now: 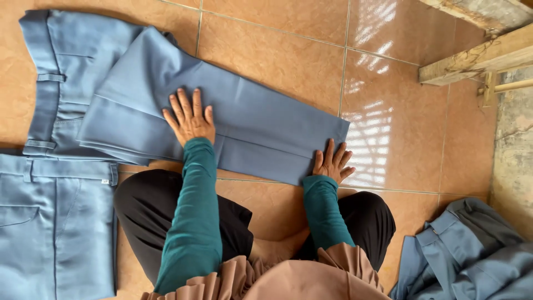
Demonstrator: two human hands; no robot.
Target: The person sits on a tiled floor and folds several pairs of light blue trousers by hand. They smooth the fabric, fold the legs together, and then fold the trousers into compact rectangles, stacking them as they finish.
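Your left hand (pixel 190 118) lies flat and open, fingers spread, palm down on the folded blue-grey cotton trousers (pixel 222 119) near the middle of the frame; it grasps nothing, it only presses the cloth to the floor. Your right hand (pixel 331 162) is likewise open and flat, fingers fanned, resting on the lower right corner of the same folded leg, right at its hem edge, where cloth meets the glossy orange-brown floor tiles (pixel 400 139).

The trousers lie with their long axis running from the upper left of the frame, where the waistband and belt loops sit, down towards the centre right, where the hem ends. So the bulk of the garment stretches away to the left of both your hands, and only a short strip of leg lies between them. Your left hand is the nearer to the waistband and to the fold line; your right hand is the nearer to the free hem end.

Outward from there, a second pair of blue-grey trousers (pixel 55 222) lies flat at the lower left of the frame, its waistband just beside the first pair's. A crumpled heap of blue-grey garments (pixel 472 250) sits at the lower right, well apart from your right hand. Rough wooden beams (pixel 477 55) cross the upper right corner.
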